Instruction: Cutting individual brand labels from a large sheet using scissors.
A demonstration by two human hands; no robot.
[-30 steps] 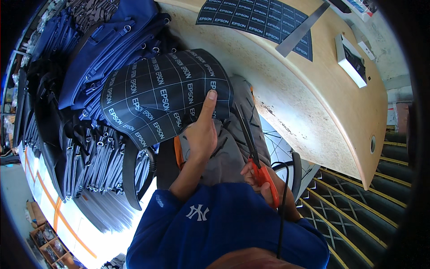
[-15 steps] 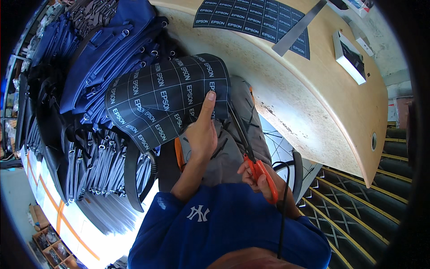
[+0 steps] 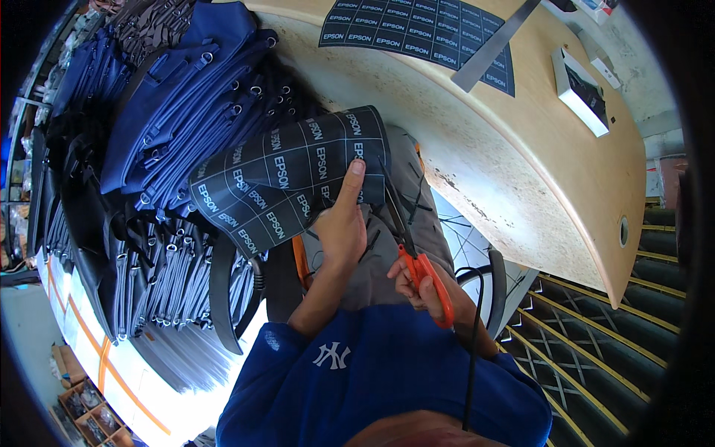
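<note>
My left hand grips a black printed sheet marked with white grid lines and repeated lettering. Its thumb lies on top near the sheet's right edge; the fingers are underneath, mostly hidden. The sheet curves and droops to the left above my lap. In my right hand is a pair of scissors with orange handles and long dark blades. The blades point up and away, partly opened at the sheet's right edge. Whether they are cutting into it I cannot tell.
A curved wooden table carries another printed sheet, a metal ruler and a white box. Stacked blue straps with metal rings rise at the left, beside a chair armrest. A black cable hangs over my front.
The sheet and my left hand have shifted slightly right and nearer. The scissors have moved a little upward, with their blades now more apart near the sheet's edge.
</note>
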